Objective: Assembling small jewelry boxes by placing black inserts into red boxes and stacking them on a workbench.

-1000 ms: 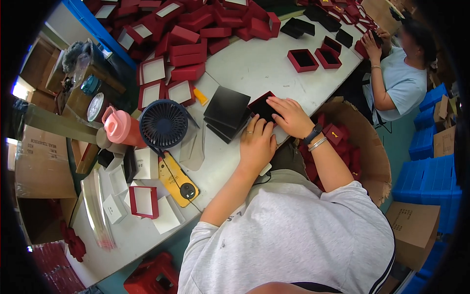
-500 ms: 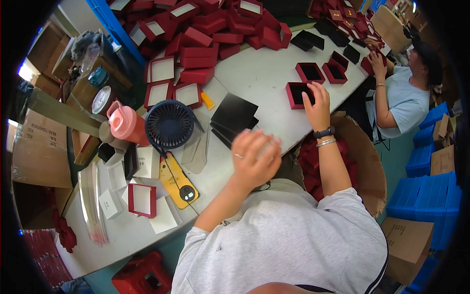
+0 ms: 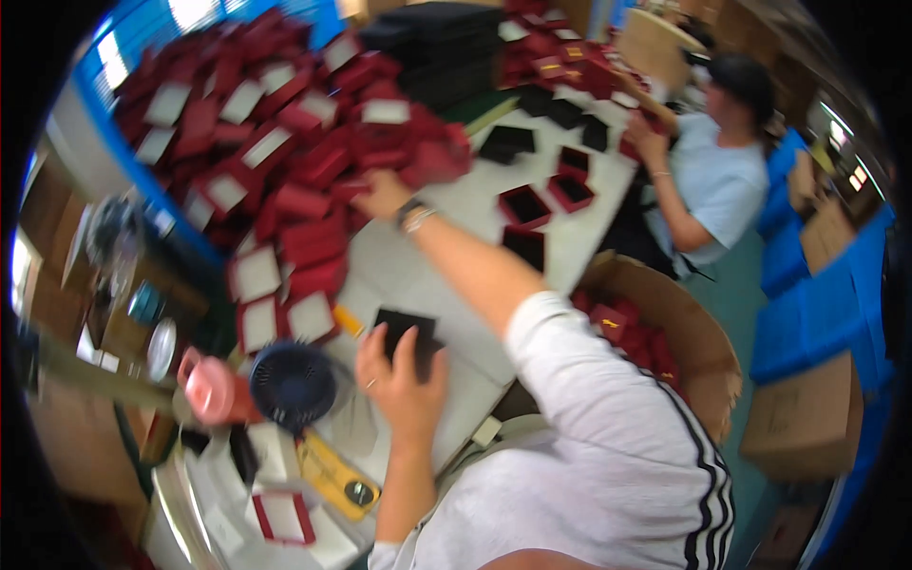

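Observation:
My right arm stretches far left across the table, and my right hand (image 3: 385, 196) is at the near edge of a big heap of red boxes (image 3: 313, 237). Its fingers are closed on the edge of a red box (image 3: 350, 190); blur softens the grip. My left hand (image 3: 404, 375) is over a small stack of black square pieces (image 3: 407, 328), fingers apart and partly in front of them. A red box with a black inside (image 3: 524, 247) stands at the table's right edge, with more open red boxes (image 3: 524, 205) just beyond.
Left of my left hand are a dark blue fan (image 3: 293, 385), a pink jug (image 3: 211, 385) and a yellow phone (image 3: 337, 480). A large carton (image 3: 708, 351) holding red pieces stands by the table's right edge. Beyond it a co-worker (image 3: 712, 161) handles a red box.
My right hand has left the open red box at the right edge and swung left to the red heap. My left hand has moved over the black pieces. The view has shifted.

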A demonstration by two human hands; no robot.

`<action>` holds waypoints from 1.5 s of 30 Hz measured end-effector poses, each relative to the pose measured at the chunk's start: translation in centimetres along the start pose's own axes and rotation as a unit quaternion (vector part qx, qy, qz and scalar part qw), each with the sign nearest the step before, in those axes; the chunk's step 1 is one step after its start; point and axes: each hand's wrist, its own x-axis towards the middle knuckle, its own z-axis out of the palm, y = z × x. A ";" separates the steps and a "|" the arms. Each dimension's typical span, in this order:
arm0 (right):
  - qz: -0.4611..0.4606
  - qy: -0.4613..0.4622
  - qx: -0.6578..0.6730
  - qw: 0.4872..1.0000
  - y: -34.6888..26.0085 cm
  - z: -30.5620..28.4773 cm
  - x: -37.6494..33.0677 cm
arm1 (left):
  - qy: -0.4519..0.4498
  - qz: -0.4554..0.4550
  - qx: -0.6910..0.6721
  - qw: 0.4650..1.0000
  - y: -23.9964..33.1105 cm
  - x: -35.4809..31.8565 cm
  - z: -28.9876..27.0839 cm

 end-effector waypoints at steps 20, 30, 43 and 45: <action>0.030 -0.111 0.246 0.962 -6.3 -9.2 -29.4 | -0.012 0.103 -0.047 0.993 -1.6 -1.1 0.2; 0.089 0.134 0.252 0.954 0.7 -12.7 -25.4 | 0.008 -0.017 -0.046 0.999 -2.7 0.4 1.0; 0.023 0.081 0.144 0.986 2.8 -11.4 -22.4 | -0.012 0.012 -0.013 1.000 -2.9 0.2 0.6; 0.059 0.065 0.126 0.988 1.7 -11.7 -21.9 | -0.012 0.008 -0.010 1.000 -3.0 0.2 0.6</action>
